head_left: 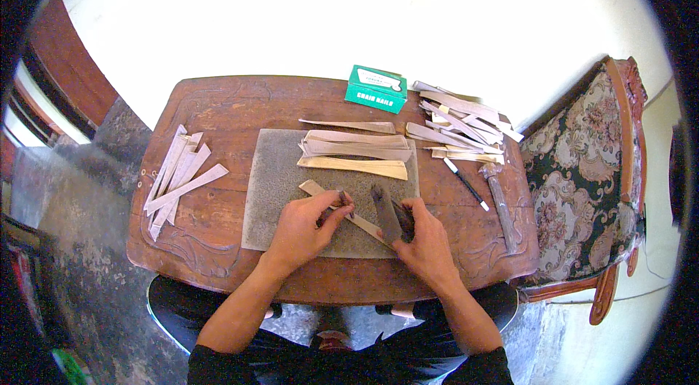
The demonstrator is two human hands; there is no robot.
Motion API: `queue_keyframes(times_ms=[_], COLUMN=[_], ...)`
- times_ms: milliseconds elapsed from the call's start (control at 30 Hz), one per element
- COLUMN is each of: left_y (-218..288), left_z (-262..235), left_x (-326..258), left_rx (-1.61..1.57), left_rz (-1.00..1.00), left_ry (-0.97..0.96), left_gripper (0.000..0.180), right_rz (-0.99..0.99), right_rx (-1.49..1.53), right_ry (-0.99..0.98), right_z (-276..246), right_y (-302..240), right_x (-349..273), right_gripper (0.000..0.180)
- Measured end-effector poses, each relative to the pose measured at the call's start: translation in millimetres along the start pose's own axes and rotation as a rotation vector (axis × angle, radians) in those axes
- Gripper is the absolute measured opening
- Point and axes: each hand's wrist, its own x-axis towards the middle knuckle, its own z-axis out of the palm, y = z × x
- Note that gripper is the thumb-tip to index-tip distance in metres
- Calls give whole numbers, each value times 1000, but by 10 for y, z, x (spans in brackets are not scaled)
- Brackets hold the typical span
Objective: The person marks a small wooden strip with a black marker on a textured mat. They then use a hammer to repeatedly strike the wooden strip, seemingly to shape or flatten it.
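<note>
My left hand is closed in a pinch on a small, slim dark piece, held over a thin wooden strip. The strip lies slantwise on a grey speckled mat, running from beyond my left hand toward my right. My right hand is closed around a dark, worn, block-like tool, whose upper end points away from me. The tool's exact kind is unclear, and my fingers hide its lower part. Just beyond both hands, several flat wooden strips lie side by side on the mat.
The carved wooden table holds a strip pile at left and a messier pile at far right. A green box stands at the back. A black-and-white marker and hammer lie right. An upholstered chair stands beyond.
</note>
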Motion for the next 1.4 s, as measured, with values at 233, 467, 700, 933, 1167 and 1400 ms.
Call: queue_keyframes(times_ms=[233, 467, 700, 933, 1167, 1400], left_y=[0, -12, -17, -61, -119, -29], left_z=[1, 56, 70, 97, 92, 80], left_x=[-9, -40, -62, -63, -73, -63], left_rx=[36, 150, 162, 185, 203, 177], left_rz=[32, 220, 224, 244, 284, 255], left_ry=[-3, 54, 84, 86, 41, 53], left_gripper=[14, 15, 13, 11, 21, 11], right_rz=[2, -22, -110, -204, -237, -223], right_rx=[-6, 149, 184, 124, 77, 100], right_ry=[-10, 17, -44, 2, 50, 18], right_z=[-29, -300, -680, -614, -599, -616], right_y=[-43, -210, -650, -688, -651, -635], right_x=[19, -29, -196, -218, -242, -246], right_gripper=[48, 34, 31, 35, 34, 32])
